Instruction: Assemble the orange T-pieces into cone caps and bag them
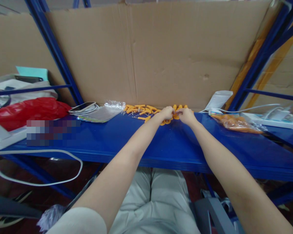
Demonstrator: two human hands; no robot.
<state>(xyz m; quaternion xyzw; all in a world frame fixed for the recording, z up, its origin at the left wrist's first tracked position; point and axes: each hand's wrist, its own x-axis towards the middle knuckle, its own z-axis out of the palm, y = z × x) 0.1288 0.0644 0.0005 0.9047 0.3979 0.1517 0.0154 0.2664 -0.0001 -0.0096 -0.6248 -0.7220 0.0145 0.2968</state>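
Note:
At the back of the blue shelf, my left hand [168,113] and my right hand [186,115] almost meet, fingers closed around an orange plastic part [176,116]. Their fingertips cover much of it, so its full shape is hidden. A short row of upright orange pieces [180,106] stands just behind the fingers. Rounded orange pieces [165,123] lie under and in front of my left hand. To its left spreads a pile of branched orange plastic parts [146,110], with small metal screws [134,114] scattered among them.
Left on the blue shelf [175,148] are a clear plastic bag [104,113], a phone [85,106] on a coiled white cable and a red bag [31,110]. To the right lie a bag of orange parts [236,123] and a power strip [278,119]. Cardboard [173,52] walls the back.

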